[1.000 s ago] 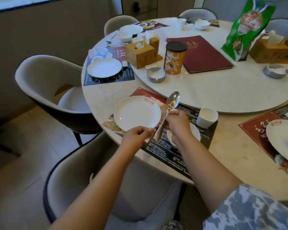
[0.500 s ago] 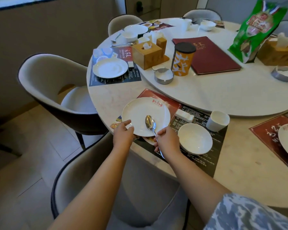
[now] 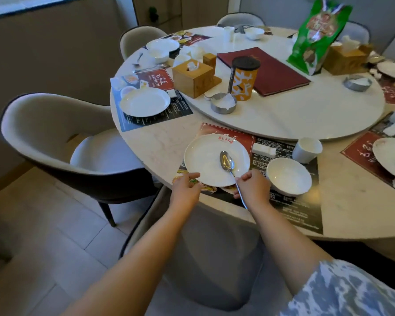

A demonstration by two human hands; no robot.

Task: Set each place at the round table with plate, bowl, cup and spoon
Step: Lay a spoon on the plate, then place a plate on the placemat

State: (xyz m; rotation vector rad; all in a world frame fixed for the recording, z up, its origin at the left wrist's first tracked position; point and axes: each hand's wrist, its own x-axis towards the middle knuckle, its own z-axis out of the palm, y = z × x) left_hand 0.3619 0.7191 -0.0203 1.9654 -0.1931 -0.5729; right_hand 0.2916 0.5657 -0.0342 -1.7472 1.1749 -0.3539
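A round tabletop (image 3: 164,142) fills the upper right of the frame. At centre, a white plate (image 3: 205,160) is pinched at its near rim by the left hand (image 3: 187,188). A spoon (image 3: 228,165), bowl resting on the plate, is gripped by the right hand (image 3: 252,188).

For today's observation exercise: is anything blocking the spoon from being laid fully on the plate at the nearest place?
Nothing visible. The spoon bowl already lies on the plate, which holds nothing else. The right hand holds its handle; the left hand touches the plate's near rim, clear of the spoon.
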